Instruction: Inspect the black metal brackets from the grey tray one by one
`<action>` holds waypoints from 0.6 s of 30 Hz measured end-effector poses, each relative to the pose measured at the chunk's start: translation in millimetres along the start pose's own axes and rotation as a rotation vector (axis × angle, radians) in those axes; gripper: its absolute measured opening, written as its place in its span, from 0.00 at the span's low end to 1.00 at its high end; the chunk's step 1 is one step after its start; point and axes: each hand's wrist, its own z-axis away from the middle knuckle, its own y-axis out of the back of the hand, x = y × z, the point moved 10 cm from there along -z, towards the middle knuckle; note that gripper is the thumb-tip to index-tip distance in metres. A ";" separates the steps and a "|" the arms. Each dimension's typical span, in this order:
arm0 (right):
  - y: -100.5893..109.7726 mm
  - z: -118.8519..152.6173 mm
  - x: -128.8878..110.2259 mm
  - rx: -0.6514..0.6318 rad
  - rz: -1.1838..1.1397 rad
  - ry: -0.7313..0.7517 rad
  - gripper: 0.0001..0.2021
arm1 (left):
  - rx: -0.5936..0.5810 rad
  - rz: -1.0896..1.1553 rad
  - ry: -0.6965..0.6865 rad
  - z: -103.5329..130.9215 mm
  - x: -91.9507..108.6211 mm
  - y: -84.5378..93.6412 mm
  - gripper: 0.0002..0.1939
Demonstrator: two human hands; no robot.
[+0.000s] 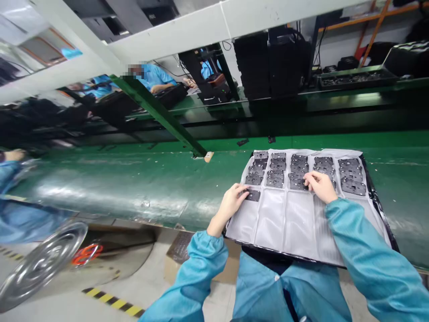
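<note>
Partly hidden — part (254,195) under left hand (231,203)

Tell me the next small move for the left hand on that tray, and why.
Probably slide the dark flat plate under the left hand up against the column above it: it lies just below that overlapping row on the white ribbed tray, whose near half looks bare.

Place: factory assembly line | Evidence: long green conveyor belt (134,188) ran past the stations | white steel beams (187,27) overhead | tray (382,210) of identical dark stamped parts (351,176) sat on the belt | black crates (271,62) stacked behind | co-workers in blue smocks (156,76) sat at the far side | yellow-black floor tape (114,302) marked the aisle
</note>
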 end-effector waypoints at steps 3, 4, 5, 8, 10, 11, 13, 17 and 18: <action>0.3 -0.5 2.6 -0.001 0.001 -0.004 0.17 | 0.038 -0.068 0.001 -12.6 -1.8 17.5 0.16; -0.1 -0.8 3.4 -0.004 0.006 -0.003 0.17 | 0.059 -0.070 0.007 -21.0 -4.6 24.1 0.16; -0.7 -1.1 3.9 -0.010 0.015 -0.001 0.17 | 0.072 -0.062 0.015 -32.2 -8.5 29.2 0.16; -3.1 -1.8 4.7 -0.025 0.062 0.014 0.17 | 0.042 -0.016 0.059 -81.9 -27.5 28.3 0.17; -4.3 -1.8 4.7 -0.032 0.085 0.026 0.16 | 0.037 -0.045 0.109 -123.3 -44.5 22.4 0.15; -4.7 -1.7 4.5 -0.033 0.093 0.031 0.16 | 0.056 -0.078 0.135 -144.2 -52.7 20.7 0.14; -5.3 -1.2 3.5 -0.034 0.109 0.045 0.16 | 0.116 -0.135 0.173 -182.9 -66.2 19.0 0.13; -6.0 -0.2 -1.6 -0.024 0.164 0.077 0.15 | 0.187 -0.166 0.233 -235.2 -89.8 9.3 0.21; -6.3 0.1 -3.6 -0.021 0.181 0.087 0.16 | 0.187 -0.167 0.260 -242.0 -97.6 4.9 0.24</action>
